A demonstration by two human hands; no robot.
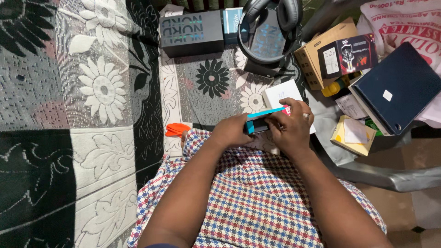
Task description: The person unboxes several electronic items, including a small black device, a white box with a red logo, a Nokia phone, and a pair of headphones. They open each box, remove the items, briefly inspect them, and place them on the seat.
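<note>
Both my hands hold a small flat box (260,120) with a turquoise edge, a dark face and a red end, just above my lap. My left hand (233,130) grips its left end. My right hand (290,127), with a ring on one finger, closes over its right end and top. A white box (279,93) lies on the patterned bedspread (101,92) right behind my right hand. My checked garment (257,202) fills the lower middle of the view.
A dark box (192,33) lies at the top, with black headphones (271,27) on a second dark box to its right. An orange object (177,129) sits left of my hands. At right, cardboard boxes (317,59), a blue tablet-like slab (398,87) and a yellow pad (353,136) crowd a grey chair (376,174).
</note>
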